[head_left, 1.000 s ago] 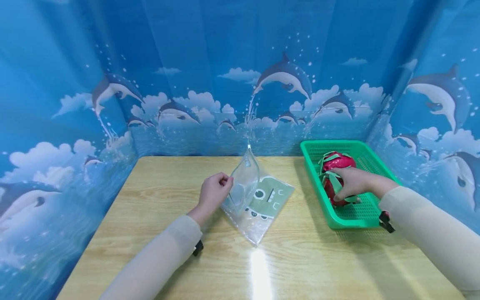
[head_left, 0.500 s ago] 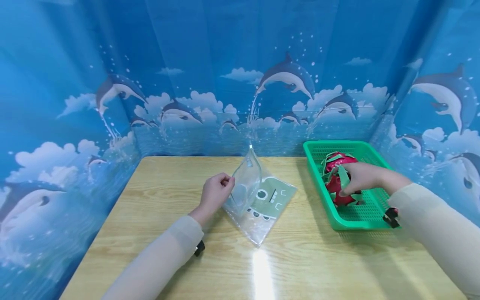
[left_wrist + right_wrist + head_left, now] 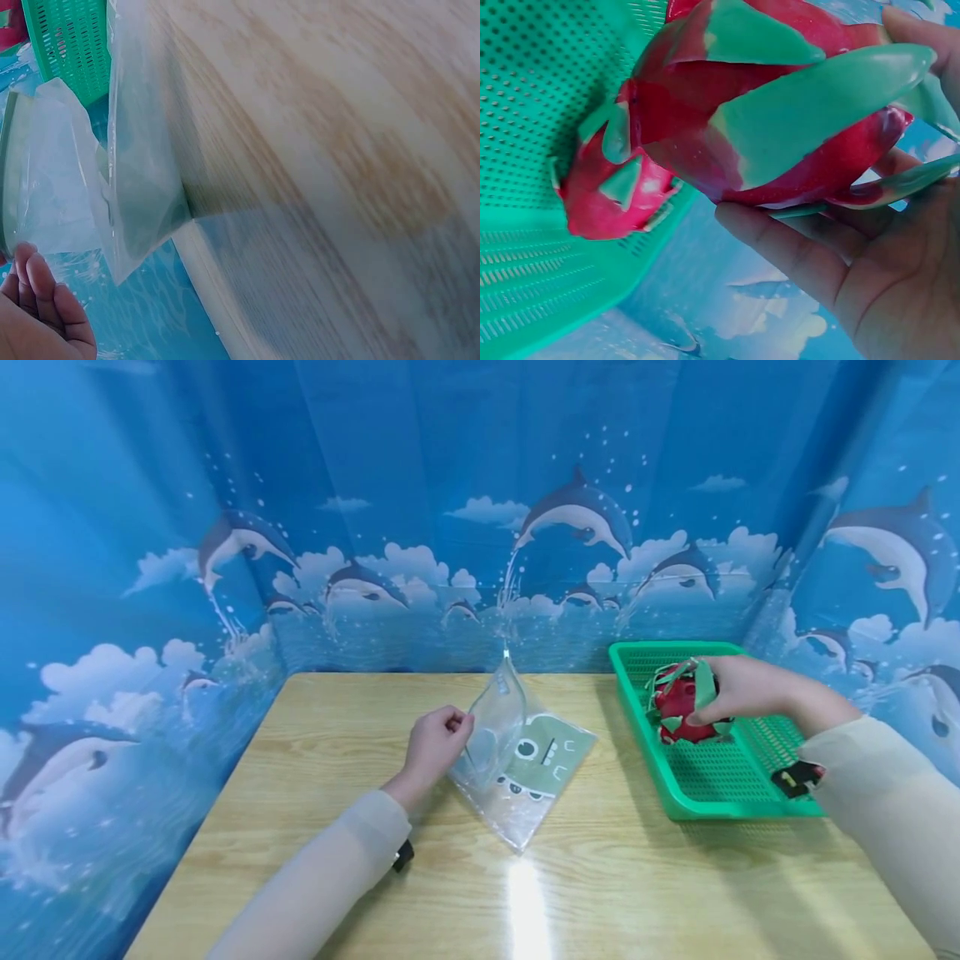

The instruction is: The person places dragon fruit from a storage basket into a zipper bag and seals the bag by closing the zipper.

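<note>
Dolphin-print backdrop (image 3: 420,460): the largest element, rising behind the wooden table and along both sides
Wooden table (image 3: 360,893): supports the basket and the bag
Green basket (image 3: 738,812): at the table's right, presumably placed there for easy right-hand reach; its long sides run away from the person
Clear bag (image 3: 489,735): mid-table, lying diagonally, one corner toward the person; its mouth faces the left hand, the upper film raised
Right hand (image 3: 753,687): well apart from the left, over the basket, thumb and fingers wrapped around a fruit, a spread hold that likely suits its rounded body
Left hand (image 3: 437,745): pinches the bag's edge, apparently to hold the mouth apart
Held dragon fruit (image 3: 772,112): in the right hand; long axis roughly left to right in the right-wrist view, green scale tips toward the palm; clearance above the basket floor cannot be told
Second dragon fruit (image 3: 611,199): inside the basket, beyond the held one
</note>
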Demonstrator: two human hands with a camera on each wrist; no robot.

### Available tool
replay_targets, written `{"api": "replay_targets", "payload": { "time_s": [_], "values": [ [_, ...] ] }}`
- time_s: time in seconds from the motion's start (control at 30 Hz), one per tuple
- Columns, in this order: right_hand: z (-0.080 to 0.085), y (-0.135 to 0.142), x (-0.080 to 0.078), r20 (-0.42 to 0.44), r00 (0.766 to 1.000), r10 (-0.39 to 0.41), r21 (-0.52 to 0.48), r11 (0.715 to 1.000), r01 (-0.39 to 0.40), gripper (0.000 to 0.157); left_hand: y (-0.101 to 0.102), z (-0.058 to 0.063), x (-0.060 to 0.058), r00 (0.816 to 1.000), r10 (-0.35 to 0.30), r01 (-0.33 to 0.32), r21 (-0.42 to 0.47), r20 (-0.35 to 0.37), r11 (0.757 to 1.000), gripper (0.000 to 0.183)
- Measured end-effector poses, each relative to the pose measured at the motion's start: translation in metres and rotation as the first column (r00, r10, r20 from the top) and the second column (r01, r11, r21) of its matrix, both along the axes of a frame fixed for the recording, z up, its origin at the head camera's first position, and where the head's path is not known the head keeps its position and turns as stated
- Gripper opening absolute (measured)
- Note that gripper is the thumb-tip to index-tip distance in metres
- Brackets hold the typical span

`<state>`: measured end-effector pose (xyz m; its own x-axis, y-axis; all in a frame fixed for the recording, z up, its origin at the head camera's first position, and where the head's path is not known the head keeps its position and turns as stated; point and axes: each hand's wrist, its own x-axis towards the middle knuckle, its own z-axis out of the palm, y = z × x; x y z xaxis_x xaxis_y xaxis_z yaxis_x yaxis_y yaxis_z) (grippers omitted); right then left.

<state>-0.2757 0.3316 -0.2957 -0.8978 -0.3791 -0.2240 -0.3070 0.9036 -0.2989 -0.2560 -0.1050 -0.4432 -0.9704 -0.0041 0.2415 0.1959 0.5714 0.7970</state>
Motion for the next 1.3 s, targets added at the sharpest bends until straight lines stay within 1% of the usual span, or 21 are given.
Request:
{"api": "replay_targets", "payload": {
  "time_s": [0.07,0.13,0.23,0.27,0.37,0.47,0.67,0.73,0.87,0.97,1.1,1.17,1.23,1.3],
  "values": [
    [0.006,0.000,0.002,-0.013,1.000,-0.013,-0.016,1.000,0.013,0.087,0.000,0.001,0.001,1.000,-0.002,0.002,0.009,0.000,1.000,0.021],
    [0.012,-0.001,0.004,-0.025,0.999,-0.028,-0.033,0.999,0.027,0.067,0.000,0.001,0.001,1.000,0.002,-0.002,0.013,0.006,1.000,0.021],
    [0.020,-0.002,0.007,-0.043,0.999,-0.026,-0.071,0.997,0.022,0.064,0.000,0.002,0.002,1.000,0.008,-0.008,0.012,0.010,1.000,0.021],
    [0.023,-0.003,0.007,-0.055,0.998,-0.021,-0.081,0.997,0.017,0.066,0.000,0.002,0.002,1.000,0.010,-0.010,0.011,0.011,1.000,0.021],
    [0.029,-0.007,0.009,-0.083,0.997,-0.002,-0.125,0.992,-0.009,0.086,0.000,0.003,0.003,1.000,0.017,-0.017,0.009,0.019,1.000,0.021],
    [0.033,-0.014,0.011,-0.111,0.994,-0.002,-0.154,0.988,-0.015,0.088,0.000,0.002,0.002,0.999,0.021,-0.022,0.009,0.029,1.000,0.021],
    [0.035,-0.028,0.016,-0.119,0.993,-0.013,-0.229,0.973,-0.014,0.087,-0.001,0.001,0.002,1.000,0.021,-0.021,0.003,0.021,1.000,0.021],
    [0.034,-0.033,0.018,-0.121,0.992,-0.024,-0.269,0.963,-0.010,0.084,-0.001,0.000,0.002,1.000,0.021,-0.021,0.004,0.015,1.000,0.021],
    [0.032,-0.045,0.022,-0.166,0.985,-0.053,-0.346,0.938,-0.008,0.078,0.000,-0.001,0.002,1.000,0.013,-0.013,0.013,0.022,1.000,0.022],
    [0.030,-0.053,0.026,-0.205,0.976,-0.072,-0.388,0.922,-0.014,0.076,0.000,-0.002,0.003,0.999,0.011,-0.012,0.016,0.034,1.000,0.022],
    [0.027,-0.062,0.032,-0.224,0.971,-0.086,-0.434,0.900,-0.021,0.077,0.001,-0.002,0.003,0.999,0.021,-0.022,0.015,0.044,1.000,0.021],
    [0.026,-0.066,0.035,-0.231,0.969,-0.084,-0.471,0.881,-0.036,0.077,0.002,-0.002,0.003,0.999,0.025,-0.026,0.015,0.044,1.000,0.021],
    [0.025,-0.069,0.037,-0.255,0.964,-0.068,-0.504,0.860,-0.073,0.076,0.002,-0.001,0.004,0.999,0.024,-0.025,0.018,0.046,1.000,0.021],
    [0.024,-0.073,0.038,-0.271,0.961,-0.051,-0.546,0.831,-0.110,0.075,0.002,0.000,0.003,0.999,0.023,-0.024,0.021,0.042,0.999,0.021]
  ]
}}
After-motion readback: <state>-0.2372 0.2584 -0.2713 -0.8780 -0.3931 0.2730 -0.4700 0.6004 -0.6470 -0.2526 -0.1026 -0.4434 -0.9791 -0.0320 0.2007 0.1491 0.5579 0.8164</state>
